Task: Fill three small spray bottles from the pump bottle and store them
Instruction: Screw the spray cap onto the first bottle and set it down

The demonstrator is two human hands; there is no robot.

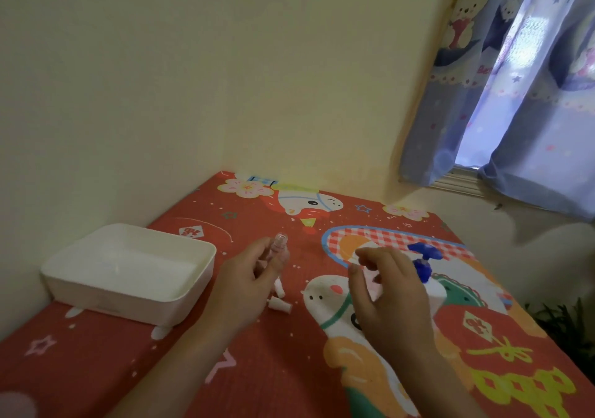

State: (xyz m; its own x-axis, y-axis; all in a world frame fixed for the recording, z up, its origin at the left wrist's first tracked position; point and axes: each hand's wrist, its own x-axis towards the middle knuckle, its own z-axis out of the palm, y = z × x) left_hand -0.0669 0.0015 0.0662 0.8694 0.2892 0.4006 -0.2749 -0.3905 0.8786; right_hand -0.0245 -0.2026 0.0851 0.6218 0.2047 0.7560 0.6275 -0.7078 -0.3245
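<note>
Early stage, by the look of it. Left hand (pixel 248 280) is pinching one small spray bottle (pixel 279 246) upright, mouth uncapped; contents too blurred to judge. Right hand (pixel 391 292) is hovering w/ fingers loosely curled just in front of the pump bottle (pixel 425 272), which is standing on the red cloth (pixel 96 363); cannot tell whether it is holding anything. Small pink pieces (pixel 280 298), prob. caps or other bottles, are lying below the left hand. White tray (pixel 180 292) at left is showing nothing stored inside. Judging: filling, capping and storing of all three are remaining.
</note>
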